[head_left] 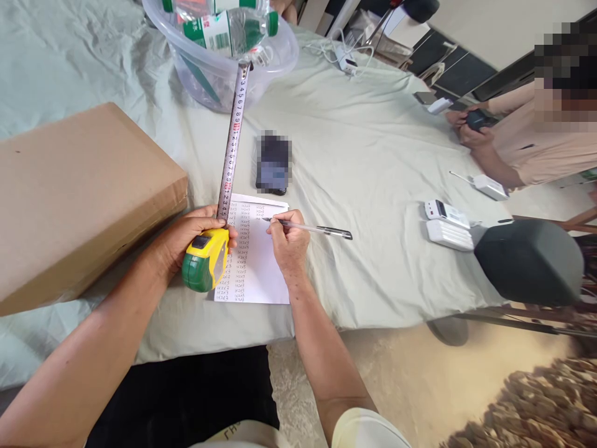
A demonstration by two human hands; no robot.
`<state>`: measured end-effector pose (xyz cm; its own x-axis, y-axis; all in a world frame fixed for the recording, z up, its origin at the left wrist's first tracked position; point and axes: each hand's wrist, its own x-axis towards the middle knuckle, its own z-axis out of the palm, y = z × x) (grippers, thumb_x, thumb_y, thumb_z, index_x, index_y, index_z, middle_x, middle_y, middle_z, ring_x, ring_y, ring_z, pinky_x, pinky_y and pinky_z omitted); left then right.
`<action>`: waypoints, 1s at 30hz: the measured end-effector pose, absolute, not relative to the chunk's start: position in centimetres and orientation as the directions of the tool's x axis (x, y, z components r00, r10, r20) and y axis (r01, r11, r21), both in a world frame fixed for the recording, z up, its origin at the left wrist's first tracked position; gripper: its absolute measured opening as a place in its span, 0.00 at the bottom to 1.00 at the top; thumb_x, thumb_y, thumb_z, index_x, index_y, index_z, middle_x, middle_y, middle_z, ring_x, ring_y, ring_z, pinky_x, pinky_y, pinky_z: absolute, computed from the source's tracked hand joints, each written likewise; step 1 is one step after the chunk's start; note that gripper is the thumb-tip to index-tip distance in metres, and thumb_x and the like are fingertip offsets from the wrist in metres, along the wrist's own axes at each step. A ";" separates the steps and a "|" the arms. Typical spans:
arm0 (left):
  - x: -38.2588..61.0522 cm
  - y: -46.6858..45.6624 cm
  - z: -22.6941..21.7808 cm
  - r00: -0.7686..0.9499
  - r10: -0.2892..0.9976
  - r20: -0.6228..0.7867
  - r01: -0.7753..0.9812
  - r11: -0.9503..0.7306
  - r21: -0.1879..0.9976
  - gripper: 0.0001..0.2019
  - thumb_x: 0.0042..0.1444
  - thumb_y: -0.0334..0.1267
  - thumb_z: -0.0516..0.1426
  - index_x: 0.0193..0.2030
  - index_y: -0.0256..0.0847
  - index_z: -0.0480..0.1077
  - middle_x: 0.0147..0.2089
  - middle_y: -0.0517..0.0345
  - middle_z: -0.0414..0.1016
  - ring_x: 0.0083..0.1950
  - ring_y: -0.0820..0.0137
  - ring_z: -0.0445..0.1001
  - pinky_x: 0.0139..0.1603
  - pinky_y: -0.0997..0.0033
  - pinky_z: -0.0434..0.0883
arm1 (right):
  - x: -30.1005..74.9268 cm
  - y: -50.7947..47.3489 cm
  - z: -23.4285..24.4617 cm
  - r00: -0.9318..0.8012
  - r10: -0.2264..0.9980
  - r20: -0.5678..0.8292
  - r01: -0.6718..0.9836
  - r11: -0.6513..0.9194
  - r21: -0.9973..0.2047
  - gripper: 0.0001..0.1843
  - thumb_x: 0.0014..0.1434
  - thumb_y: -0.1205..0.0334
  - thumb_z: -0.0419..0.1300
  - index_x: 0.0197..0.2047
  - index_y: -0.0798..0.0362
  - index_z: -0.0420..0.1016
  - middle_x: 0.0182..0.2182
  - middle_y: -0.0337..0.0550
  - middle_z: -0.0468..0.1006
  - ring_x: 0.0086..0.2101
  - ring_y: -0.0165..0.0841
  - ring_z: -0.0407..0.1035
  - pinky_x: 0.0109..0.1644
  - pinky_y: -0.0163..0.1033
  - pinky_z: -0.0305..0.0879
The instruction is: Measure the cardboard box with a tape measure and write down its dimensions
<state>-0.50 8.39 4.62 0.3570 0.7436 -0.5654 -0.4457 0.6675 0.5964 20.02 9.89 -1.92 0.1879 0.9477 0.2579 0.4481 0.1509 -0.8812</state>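
My left hand [198, 227] is closed around a yellow and green tape measure [205, 261]. Its metal blade [230, 146] is drawn out away from me, and the hooked tip overlaps the plastic tub's side in view; whether they touch I cannot tell. In my right hand [290, 242] is a pen [326, 230], its tip at the third column of handwriting on a white sheet of paper [261, 267]. Two longer columns of similar writing run down the sheet's left part. The tape measure covers some of the paper's left edge.
A cardboard box [88, 193] stands at the left. Beyond the paper lie a phone [273, 168] and a clear tub [200, 74] of plastic bottles. White power banks [448, 224] sit by a dark chair back [529, 261]. Across the cloth-covered table, a person holds a dark object [478, 119].
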 end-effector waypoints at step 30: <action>-0.5 8.4 4.6 0.364 0.739 -0.567 -0.471 0.671 0.573 0.12 0.53 0.28 0.59 0.45 0.40 0.68 0.30 0.54 0.77 0.30 0.66 0.76 0.31 0.70 0.72 | 19.9 9.9 -1.7 0.219 0.944 0.246 0.447 0.127 -0.885 0.03 0.57 0.61 0.56 0.31 0.49 0.67 0.20 0.31 0.70 0.21 0.28 0.66 0.28 0.34 0.62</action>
